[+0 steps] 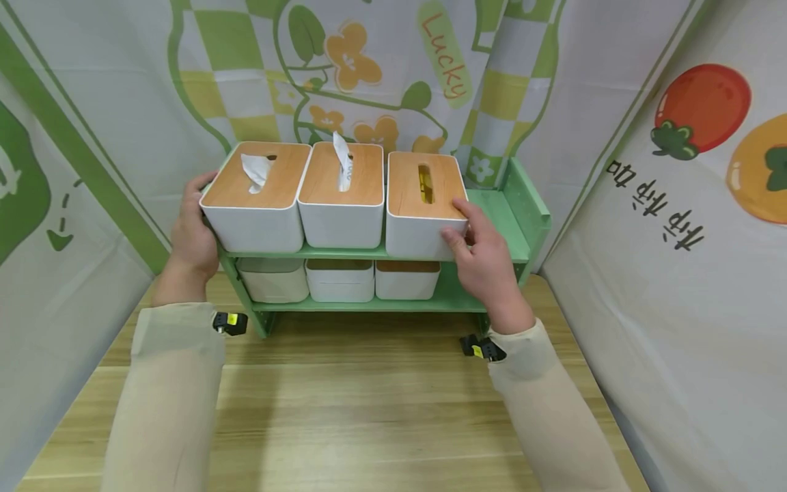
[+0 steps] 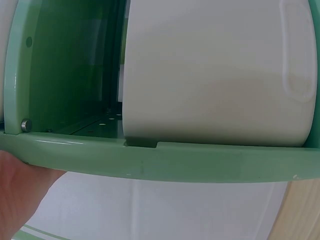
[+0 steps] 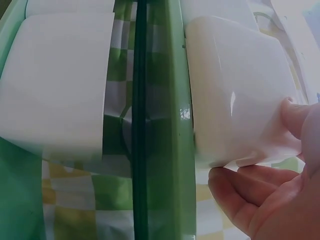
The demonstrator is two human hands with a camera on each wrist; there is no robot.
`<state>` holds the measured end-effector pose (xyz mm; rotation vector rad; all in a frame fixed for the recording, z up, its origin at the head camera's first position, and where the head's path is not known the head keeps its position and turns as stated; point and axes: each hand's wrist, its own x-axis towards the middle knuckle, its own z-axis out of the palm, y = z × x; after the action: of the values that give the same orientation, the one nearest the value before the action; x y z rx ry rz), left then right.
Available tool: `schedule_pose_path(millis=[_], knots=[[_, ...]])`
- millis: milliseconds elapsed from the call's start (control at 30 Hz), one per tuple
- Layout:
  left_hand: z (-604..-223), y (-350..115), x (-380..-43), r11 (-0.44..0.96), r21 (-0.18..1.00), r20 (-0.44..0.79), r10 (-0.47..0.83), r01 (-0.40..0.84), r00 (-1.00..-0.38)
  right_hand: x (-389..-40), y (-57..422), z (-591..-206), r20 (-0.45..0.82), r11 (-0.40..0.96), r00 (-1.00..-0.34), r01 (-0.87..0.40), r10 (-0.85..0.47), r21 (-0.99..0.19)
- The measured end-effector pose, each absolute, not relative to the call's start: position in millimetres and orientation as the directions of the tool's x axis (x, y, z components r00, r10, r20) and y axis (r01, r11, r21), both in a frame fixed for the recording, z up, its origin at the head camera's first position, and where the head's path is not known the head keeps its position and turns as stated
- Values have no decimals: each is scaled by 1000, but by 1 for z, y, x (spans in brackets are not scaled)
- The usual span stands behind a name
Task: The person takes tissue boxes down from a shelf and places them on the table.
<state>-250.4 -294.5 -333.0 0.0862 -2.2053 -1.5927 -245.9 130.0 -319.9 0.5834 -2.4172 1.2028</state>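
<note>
Below me I see a wood-grain worktop (image 1: pixel 344 410). Ahead hangs a printed backdrop (image 1: pixel 387 75) with orange flowers (image 1: pixel 353 58) and the word "Lucky" (image 1: pixel 444 55); the wall cloth (image 1: pixel 676 328) to my right shows a red fruit (image 1: pixel 707 106) and black characters (image 1: pixel 654 205).

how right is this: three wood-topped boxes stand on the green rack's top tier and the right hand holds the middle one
Not the middle box: the head view shows the right hand holding the rightmost box. All three are wood-topped and do stand on the green rack's top tier.
</note>
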Motion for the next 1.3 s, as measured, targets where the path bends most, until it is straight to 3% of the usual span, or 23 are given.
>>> schedule_pose_path(millis=[167,367,667,1300], knots=[[-333,-295,-250,359,916,294,-293,181,-910,-242,129,-318,534,573,-823,-537,-194,-619],[-333,-294,-250,353,917,297,-296,185,-908,-239,126,-311,595,667,-768,-575,-238,-475],[-334,-295,-252,310,930,289,-293,196,-911,-242,121,-311,729,698,-580,-688,-364,-198],[-334,-294,-251,312,930,287,-291,193,-913,-226,128,-302,677,740,-666,-618,-313,-266]])
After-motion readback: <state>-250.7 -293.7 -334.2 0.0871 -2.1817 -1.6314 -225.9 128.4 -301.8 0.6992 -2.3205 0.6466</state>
